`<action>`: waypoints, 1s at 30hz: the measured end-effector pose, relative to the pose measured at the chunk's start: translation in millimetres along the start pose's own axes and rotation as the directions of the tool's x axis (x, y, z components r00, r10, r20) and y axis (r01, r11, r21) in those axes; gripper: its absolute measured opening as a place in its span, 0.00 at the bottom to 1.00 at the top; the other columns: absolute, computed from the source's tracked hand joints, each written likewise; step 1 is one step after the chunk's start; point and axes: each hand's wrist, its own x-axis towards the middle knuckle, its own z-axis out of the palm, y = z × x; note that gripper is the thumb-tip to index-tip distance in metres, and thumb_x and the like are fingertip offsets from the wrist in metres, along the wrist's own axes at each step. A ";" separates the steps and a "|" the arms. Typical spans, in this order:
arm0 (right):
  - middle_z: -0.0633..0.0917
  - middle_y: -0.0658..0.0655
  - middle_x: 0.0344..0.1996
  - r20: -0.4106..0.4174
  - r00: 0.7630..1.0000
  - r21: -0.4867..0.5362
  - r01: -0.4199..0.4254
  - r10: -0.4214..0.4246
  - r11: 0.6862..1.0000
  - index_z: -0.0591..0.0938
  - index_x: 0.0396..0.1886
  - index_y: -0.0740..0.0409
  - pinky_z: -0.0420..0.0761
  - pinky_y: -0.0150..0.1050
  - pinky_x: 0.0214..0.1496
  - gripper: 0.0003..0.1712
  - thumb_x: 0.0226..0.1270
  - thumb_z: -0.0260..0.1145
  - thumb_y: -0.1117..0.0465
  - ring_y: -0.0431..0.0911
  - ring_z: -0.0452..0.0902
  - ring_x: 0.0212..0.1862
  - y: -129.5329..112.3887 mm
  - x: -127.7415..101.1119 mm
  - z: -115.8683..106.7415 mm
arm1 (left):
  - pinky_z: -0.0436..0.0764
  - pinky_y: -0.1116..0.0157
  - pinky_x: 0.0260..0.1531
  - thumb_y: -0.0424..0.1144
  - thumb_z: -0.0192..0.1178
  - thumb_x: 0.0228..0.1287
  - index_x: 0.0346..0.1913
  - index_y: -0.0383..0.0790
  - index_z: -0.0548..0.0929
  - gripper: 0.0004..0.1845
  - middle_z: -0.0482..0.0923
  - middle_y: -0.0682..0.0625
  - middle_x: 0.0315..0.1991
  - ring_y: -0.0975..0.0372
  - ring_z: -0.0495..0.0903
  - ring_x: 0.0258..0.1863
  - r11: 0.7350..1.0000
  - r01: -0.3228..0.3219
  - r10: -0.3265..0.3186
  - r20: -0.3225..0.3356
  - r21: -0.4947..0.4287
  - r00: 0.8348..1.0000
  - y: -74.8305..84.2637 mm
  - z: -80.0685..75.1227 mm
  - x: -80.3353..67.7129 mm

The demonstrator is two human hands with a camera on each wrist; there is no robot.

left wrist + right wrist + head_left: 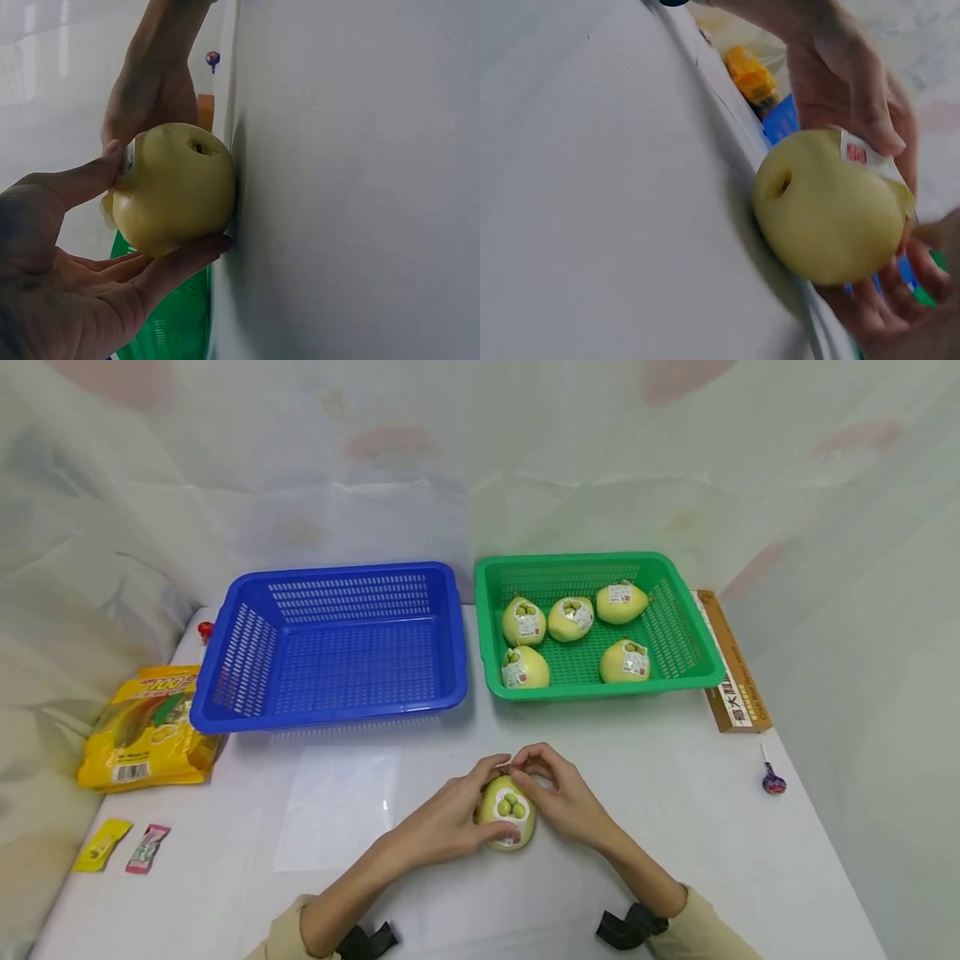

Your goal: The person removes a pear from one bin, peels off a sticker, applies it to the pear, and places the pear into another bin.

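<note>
Yellow-green and pear-shaped, the fruit lies on the white worktop just in front of the person, well short of the two baskets. The left hand cups it from the side, thumb on top and fingers curled underneath, so it is held firmly against the surface. The right hand comes in from the other side, and its thumb and fingers pinch at the edge of the printed label near the fruit's top; the right wrist view shows a corner of that label under a fingertip.

To handle this well, the left hand should probably keep the fruit from rolling while the right works slowly at the label's edge, pulling low and flat rather than straight up, since a thin sticker may tear.

Behind, the blue basket holds nothing, and the green basket holds five similar labelled fruits. A yellow snack bag lies at the left, a lollipop at the right.
</note>
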 end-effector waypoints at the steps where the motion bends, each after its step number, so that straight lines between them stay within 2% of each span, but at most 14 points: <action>1: 0.82 0.64 0.62 0.018 1.000 0.014 -0.006 0.006 1.000 0.76 0.64 0.60 0.86 0.29 0.63 0.17 0.82 0.67 0.62 0.42 0.83 0.64 1.3 -1.3 -1.9 | 0.85 0.56 0.64 0.50 0.76 0.68 0.83 0.38 0.61 0.49 0.79 0.44 0.75 0.58 0.86 0.62 1.000 0.005 -0.005 0.001 -0.015 1.000 -1.6 -0.8 0.6; 5: 0.78 0.67 0.68 0.101 0.995 0.099 -0.011 0.001 0.995 0.73 0.68 0.61 0.86 0.31 0.66 0.23 0.80 0.68 0.66 0.43 0.81 0.69 7.5 -6.1 -8.3 | 0.81 0.42 0.71 0.48 0.71 0.74 0.79 0.38 0.66 0.40 0.79 0.39 0.73 0.44 0.84 0.69 0.993 0.044 -0.044 0.004 -0.109 0.999 -7.9 -3.3 3.1; 8: 0.78 0.69 0.66 0.094 0.995 0.099 0.026 -0.035 0.995 0.74 0.67 0.65 0.85 0.31 0.68 0.20 0.82 0.65 0.67 0.44 0.83 0.69 11.7 -7.0 -9.4 | 0.81 0.39 0.70 0.45 0.64 0.80 0.77 0.39 0.69 0.31 0.81 0.39 0.72 0.40 0.84 0.68 0.981 0.073 -0.074 0.001 -0.181 0.997 -11.4 -2.9 5.4; 11: 0.80 0.69 0.64 0.070 0.997 0.078 0.031 -0.037 0.996 0.74 0.66 0.64 0.84 0.30 0.69 0.17 0.84 0.61 0.66 0.49 0.83 0.70 13.0 -8.5 -7.4 | 0.86 0.46 0.64 0.43 0.59 0.83 0.74 0.39 0.71 0.25 0.84 0.43 0.69 0.44 0.87 0.64 0.970 0.091 -0.102 -0.036 -0.223 0.994 -14.1 -0.8 7.8; 13: 0.79 0.66 0.66 0.078 0.997 0.064 0.019 -0.024 0.998 0.74 0.68 0.60 0.84 0.31 0.69 0.19 0.84 0.63 0.66 0.53 0.82 0.71 11.4 -11.0 -4.6 | 0.90 0.53 0.56 0.40 0.58 0.83 0.73 0.39 0.72 0.23 0.85 0.45 0.68 0.48 0.88 0.62 0.962 0.106 -0.125 -0.060 -0.253 0.990 -15.8 0.7 9.0; 15: 0.78 0.61 0.70 0.102 0.994 -0.007 0.039 -0.038 0.999 0.72 0.72 0.55 0.84 0.32 0.69 0.27 0.80 0.69 0.61 0.55 0.79 0.73 8.6 -14.6 -1.1 | 0.92 0.59 0.48 0.39 0.58 0.82 0.73 0.39 0.72 0.22 0.85 0.45 0.67 0.49 0.89 0.60 0.953 0.117 -0.141 -0.067 -0.279 0.988 -17.5 1.9 9.3; 17: 0.77 0.57 0.72 0.131 0.987 -0.116 0.108 -0.092 0.987 0.72 0.74 0.50 0.84 0.37 0.71 0.34 0.73 0.77 0.56 0.54 0.77 0.75 5.4 -17.6 3.3 | 0.93 0.62 0.40 0.37 0.57 0.82 0.73 0.39 0.71 0.23 0.83 0.42 0.68 0.49 0.89 0.59 0.944 0.124 -0.147 -0.054 -0.307 0.988 -19.0 2.1 9.1; 19: 0.78 0.53 0.72 0.131 0.982 -0.232 0.166 -0.138 0.959 0.75 0.73 0.45 0.83 0.39 0.72 0.39 0.66 0.83 0.51 0.50 0.76 0.74 2.4 -20.3 7.5 | 0.94 0.62 0.36 0.36 0.55 0.83 0.74 0.38 0.70 0.22 0.82 0.39 0.68 0.48 0.88 0.59 0.935 0.131 -0.148 -0.028 -0.330 0.989 -20.6 0.7 8.6; 21: 0.80 0.51 0.70 0.103 0.980 -0.320 0.192 -0.168 0.928 0.79 0.69 0.41 0.82 0.42 0.73 0.36 0.63 0.84 0.47 0.47 0.77 0.73 0.0 -21.5 10.4 | 0.94 0.61 0.37 0.36 0.53 0.85 0.75 0.37 0.69 0.22 0.82 0.36 0.67 0.48 0.88 0.58 0.935 0.137 -0.148 -0.010 -0.328 0.989 -22.5 -3.3 7.8; 24: 0.82 0.51 0.68 0.039 0.989 -0.364 0.144 -0.140 0.920 0.84 0.63 0.37 0.82 0.42 0.73 0.29 0.64 0.84 0.47 0.46 0.78 0.71 -3.2 -23.4 10.6 | 0.95 0.59 0.40 0.38 0.50 0.87 0.76 0.37 0.68 0.22 0.83 0.35 0.65 0.47 0.87 0.59 0.939 0.166 -0.168 0.020 -0.302 0.986 -25.5 -14.2 5.6; 26: 0.83 0.53 0.69 0.009 0.993 -0.385 0.112 -0.118 0.916 0.86 0.62 0.37 0.82 0.48 0.74 0.28 0.63 0.84 0.47 0.49 0.79 0.72 -4.4 -24.2 8.1 | 0.94 0.59 0.42 0.38 0.50 0.88 0.76 0.37 0.68 0.22 0.83 0.35 0.64 0.48 0.87 0.59 0.945 0.183 -0.180 0.038 -0.272 0.983 -27.8 -23.0 3.2; 28: 0.82 0.53 0.69 0.004 0.996 -0.402 0.086 -0.093 0.912 0.87 0.64 0.38 0.82 0.51 0.73 0.30 0.62 0.84 0.46 0.50 0.79 0.73 -5.2 -24.8 4.5 | 0.94 0.58 0.43 0.39 0.50 0.87 0.76 0.37 0.69 0.22 0.84 0.36 0.63 0.49 0.87 0.58 0.950 0.197 -0.189 0.059 -0.243 0.980 -30.8 -31.5 0.6; 30: 0.83 0.50 0.69 0.022 0.996 -0.418 0.083 -0.082 0.904 0.86 0.67 0.39 0.84 0.49 0.70 0.34 0.61 0.84 0.45 0.48 0.80 0.70 -5.2 -25.3 1.2 | 0.94 0.58 0.44 0.40 0.51 0.87 0.74 0.37 0.71 0.21 0.85 0.37 0.61 0.50 0.88 0.56 0.957 0.195 -0.182 0.076 -0.213 0.980 -34.3 -39.3 -2.2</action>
